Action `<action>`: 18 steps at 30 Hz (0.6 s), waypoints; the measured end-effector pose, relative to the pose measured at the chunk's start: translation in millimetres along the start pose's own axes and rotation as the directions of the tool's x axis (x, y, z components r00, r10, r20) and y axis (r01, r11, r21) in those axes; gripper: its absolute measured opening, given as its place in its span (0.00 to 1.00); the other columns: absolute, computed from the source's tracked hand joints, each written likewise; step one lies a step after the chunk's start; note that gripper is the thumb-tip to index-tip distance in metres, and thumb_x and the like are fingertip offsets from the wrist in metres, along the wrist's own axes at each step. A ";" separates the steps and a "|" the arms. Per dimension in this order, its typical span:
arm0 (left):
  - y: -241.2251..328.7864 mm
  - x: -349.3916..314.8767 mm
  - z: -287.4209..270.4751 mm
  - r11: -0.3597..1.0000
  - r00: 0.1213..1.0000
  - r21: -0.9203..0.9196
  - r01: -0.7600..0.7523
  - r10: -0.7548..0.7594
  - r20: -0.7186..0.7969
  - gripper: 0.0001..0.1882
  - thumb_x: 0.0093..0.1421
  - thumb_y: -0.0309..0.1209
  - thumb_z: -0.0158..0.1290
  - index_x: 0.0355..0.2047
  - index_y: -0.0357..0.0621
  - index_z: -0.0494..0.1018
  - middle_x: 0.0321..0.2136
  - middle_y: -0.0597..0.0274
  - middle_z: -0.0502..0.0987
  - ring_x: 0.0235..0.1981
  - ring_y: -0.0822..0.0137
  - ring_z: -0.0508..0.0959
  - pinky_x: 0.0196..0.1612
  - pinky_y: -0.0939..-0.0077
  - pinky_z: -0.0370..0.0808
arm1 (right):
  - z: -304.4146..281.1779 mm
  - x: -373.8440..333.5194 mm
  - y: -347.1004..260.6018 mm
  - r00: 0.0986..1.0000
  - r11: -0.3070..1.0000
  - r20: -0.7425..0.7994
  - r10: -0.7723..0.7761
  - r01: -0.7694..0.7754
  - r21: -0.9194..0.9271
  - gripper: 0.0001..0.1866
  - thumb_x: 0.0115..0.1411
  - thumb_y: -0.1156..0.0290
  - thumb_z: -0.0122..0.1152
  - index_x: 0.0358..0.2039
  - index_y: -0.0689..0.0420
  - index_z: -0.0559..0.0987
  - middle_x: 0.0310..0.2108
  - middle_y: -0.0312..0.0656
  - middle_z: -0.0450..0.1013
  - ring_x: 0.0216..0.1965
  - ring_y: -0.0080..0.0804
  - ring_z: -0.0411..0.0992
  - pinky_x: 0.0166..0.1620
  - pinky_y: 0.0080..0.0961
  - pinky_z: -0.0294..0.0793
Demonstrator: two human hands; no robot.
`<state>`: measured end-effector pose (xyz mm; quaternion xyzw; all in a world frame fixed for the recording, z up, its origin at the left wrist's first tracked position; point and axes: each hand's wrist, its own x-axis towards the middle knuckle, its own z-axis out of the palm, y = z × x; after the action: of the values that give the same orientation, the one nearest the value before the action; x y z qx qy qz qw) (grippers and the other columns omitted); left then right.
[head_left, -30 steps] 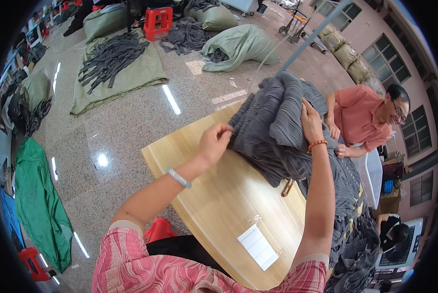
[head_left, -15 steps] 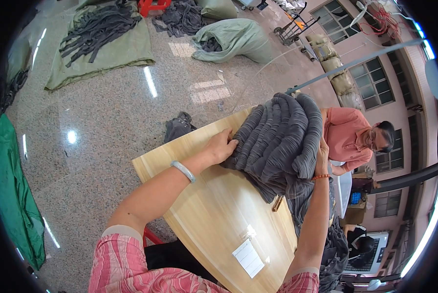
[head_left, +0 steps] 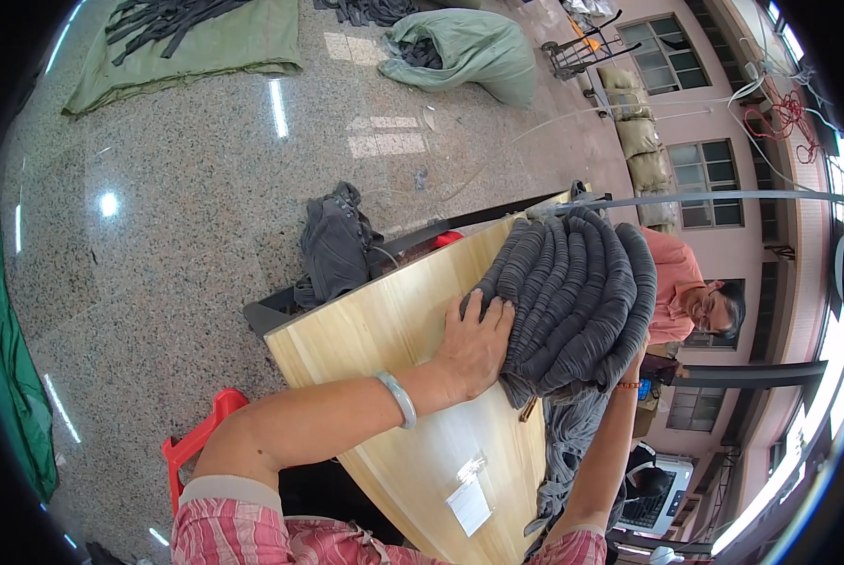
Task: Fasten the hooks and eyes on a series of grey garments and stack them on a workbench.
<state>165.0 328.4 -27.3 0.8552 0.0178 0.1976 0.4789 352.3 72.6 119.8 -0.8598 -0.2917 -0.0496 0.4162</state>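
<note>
A thick stack of dark grey ribbed fabric strips [head_left: 577, 301], folded in soft rolls, sits on the far end of the pale wooden table [head_left: 384, 348]. My left hand [head_left: 478, 347] lies flat against its near left side, fingers stretched out and slightly apart. On the stack's right side is my right hand [head_left: 635, 365]; its fingers are hidden by the fabric. More loose grey fabric [head_left: 573, 438] hangs along the table's right edge. A white paper slip [head_left: 469, 507] lies on the tabletop near me.
A red stool [head_left: 196, 438] stands left of the table. Grey cloth [head_left: 332, 245] hangs beyond the left edge. On the floor farther off are a stuffed green sack [head_left: 474, 56] and a green sheet [head_left: 186, 80] with strips. A co-worker [head_left: 676, 292] in a pink shirt is behind the stack.
The stack appears farther right and more upright. My left hand has shifted right and flattened against it, while my right hand has become largely hidden behind its right side. The view has turned.
</note>
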 end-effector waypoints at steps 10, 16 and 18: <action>-14.1 12.7 -10.2 0.978 0.992 0.199 0.066 -0.086 0.095 0.30 0.59 0.26 0.47 0.64 0.34 0.60 0.63 0.42 0.63 0.67 0.47 0.60 0.69 0.51 0.47 | 16.9 1.8 -24.1 0.998 0.993 -0.022 0.067 -0.064 0.101 0.12 0.68 0.74 0.54 0.49 0.62 0.77 0.39 0.35 0.77 0.36 0.20 0.73 0.39 0.17 0.75; -14.0 12.8 -21.7 0.963 0.986 0.261 0.063 -0.100 0.131 0.32 0.56 0.25 0.51 0.63 0.32 0.63 0.62 0.44 0.65 0.67 0.48 0.58 0.70 0.49 0.45 | 20.2 2.9 -19.2 0.998 0.988 -0.003 0.055 -0.054 0.144 0.12 0.67 0.75 0.53 0.50 0.61 0.77 0.39 0.35 0.77 0.36 0.19 0.73 0.39 0.17 0.75; -10.4 15.1 -24.5 0.960 0.968 0.275 0.045 -0.111 0.227 0.31 0.61 0.26 0.46 0.65 0.31 0.59 0.65 0.42 0.61 0.69 0.45 0.55 0.70 0.43 0.42 | 11.0 5.0 -6.7 0.994 0.956 0.030 0.108 -0.112 0.272 0.12 0.67 0.75 0.54 0.50 0.61 0.77 0.39 0.35 0.77 0.36 0.19 0.73 0.39 0.16 0.75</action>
<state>171.8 357.2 -19.7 0.9282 0.0202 0.0692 0.3650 351.1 86.4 119.0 -0.8094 -0.2504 0.0207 0.5308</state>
